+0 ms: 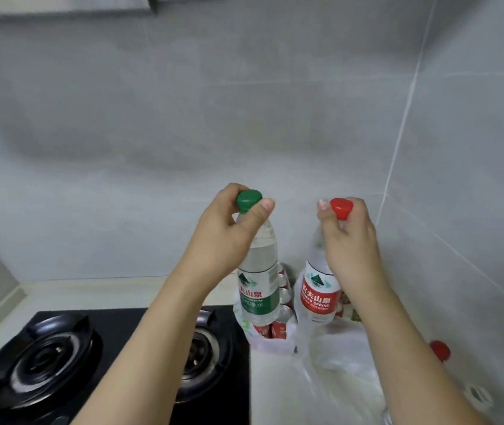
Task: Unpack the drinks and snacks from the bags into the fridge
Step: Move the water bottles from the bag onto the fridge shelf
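My left hand [224, 233] grips the neck of a clear water bottle with a green cap and green label [260, 289]. My right hand [349, 240] grips the neck of a water bottle with a red cap and red label [316, 297]. Both bottles hang upright above the bags. Below them a small white bag [270, 342] holds several red cans [281, 328]. A larger clear plastic bag [333, 369] lies on the counter to the right. The fridge is out of view.
A black gas hob [60, 363] with two burners fills the lower left. Grey tiled walls meet in a corner behind the bags. Another red bottle cap [439, 350] and a white-capped item [479, 395] sit at the right by the wall.
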Demonstrator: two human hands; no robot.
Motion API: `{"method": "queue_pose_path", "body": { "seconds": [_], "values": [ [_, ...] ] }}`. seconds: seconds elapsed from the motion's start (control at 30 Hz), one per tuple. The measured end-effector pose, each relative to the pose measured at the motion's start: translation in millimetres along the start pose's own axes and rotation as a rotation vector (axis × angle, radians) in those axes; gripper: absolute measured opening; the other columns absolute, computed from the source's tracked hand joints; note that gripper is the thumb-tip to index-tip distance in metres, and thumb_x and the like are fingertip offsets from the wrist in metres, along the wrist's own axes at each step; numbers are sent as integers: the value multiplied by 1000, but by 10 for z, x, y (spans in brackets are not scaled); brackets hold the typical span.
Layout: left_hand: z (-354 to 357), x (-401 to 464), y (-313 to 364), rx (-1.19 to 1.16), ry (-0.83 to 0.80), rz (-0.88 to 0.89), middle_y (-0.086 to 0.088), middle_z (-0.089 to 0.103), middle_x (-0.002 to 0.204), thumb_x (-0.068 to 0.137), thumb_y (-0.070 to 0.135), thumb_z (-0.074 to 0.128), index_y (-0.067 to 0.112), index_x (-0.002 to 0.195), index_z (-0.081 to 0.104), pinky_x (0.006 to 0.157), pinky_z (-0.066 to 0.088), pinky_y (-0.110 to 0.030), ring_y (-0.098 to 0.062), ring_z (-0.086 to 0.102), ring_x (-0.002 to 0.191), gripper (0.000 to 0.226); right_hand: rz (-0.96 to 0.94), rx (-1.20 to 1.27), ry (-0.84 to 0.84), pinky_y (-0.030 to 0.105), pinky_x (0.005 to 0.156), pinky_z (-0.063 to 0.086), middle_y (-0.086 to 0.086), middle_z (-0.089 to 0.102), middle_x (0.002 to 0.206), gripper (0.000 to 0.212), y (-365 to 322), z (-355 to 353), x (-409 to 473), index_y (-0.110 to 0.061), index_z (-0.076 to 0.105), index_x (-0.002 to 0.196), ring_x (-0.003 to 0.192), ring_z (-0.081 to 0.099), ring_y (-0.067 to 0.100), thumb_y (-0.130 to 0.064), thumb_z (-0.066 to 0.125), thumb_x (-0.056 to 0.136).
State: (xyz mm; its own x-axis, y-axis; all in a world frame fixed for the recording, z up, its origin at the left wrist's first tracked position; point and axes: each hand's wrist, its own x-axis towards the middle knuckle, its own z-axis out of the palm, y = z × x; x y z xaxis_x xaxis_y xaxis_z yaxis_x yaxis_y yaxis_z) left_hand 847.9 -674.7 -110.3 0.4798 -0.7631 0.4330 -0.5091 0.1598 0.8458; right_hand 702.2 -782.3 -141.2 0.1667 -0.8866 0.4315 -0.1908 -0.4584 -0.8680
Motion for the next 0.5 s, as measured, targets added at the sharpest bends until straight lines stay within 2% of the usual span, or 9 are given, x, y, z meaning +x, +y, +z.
{"method": "queue_pose_path", "body": {
  "seconds": [0.07,0.13,0.23,0.33,0.43,0.5],
  "values": [
    [-192,-54,-14,5,58,0,5,68,90,92,51,57,24,94,54,75,48,-30,-12,62,82,27,23,74,37,25,71,40,-1,63,98,36,-95,168,-50,-15,52,109,92,60,17,-48,50,95],
    [-363,-152,-39,58,129,19,5,70,92,95,49,52,23,97,51,70,47,-19,-5,62,82,27,43,110,59,22,67,40,1,66,94,41,-187,328,-107,-14,55,105,89,62,17,-53,50,93],
    [-593,-328,-81,103,263,53,5,68,89,96,47,49,19,103,50,63,44,-10,-1,61,79,29,-9,25,22,20,63,40,-2,67,84,46,-368,570,-243,-15,60,95,81,62,15,-59,52,88],
    [-829,-462,-103,77,420,17,5,68,82,97,43,52,22,95,50,59,44,-11,-2,62,73,21,-42,-58,-47,29,66,40,-6,63,75,39,-533,828,-412,-15,59,85,76,59,18,-53,56,88],
    [-1072,-570,-127,104,548,-35,4,68,79,94,43,58,23,91,53,62,49,-21,-6,64,71,21,-57,-42,-86,32,70,46,-4,66,75,33,-633,1054,-565,-14,59,83,77,61,20,-47,58,87],
    [-1210,-653,-147,152,588,-51,5,68,77,92,42,60,24,89,53,62,49,-24,-7,64,70,20,-69,8,-117,31,69,47,-2,68,75,29,-696,1175,-667,-14,59,82,76,63,20,-42,59,87]
  ]
}}
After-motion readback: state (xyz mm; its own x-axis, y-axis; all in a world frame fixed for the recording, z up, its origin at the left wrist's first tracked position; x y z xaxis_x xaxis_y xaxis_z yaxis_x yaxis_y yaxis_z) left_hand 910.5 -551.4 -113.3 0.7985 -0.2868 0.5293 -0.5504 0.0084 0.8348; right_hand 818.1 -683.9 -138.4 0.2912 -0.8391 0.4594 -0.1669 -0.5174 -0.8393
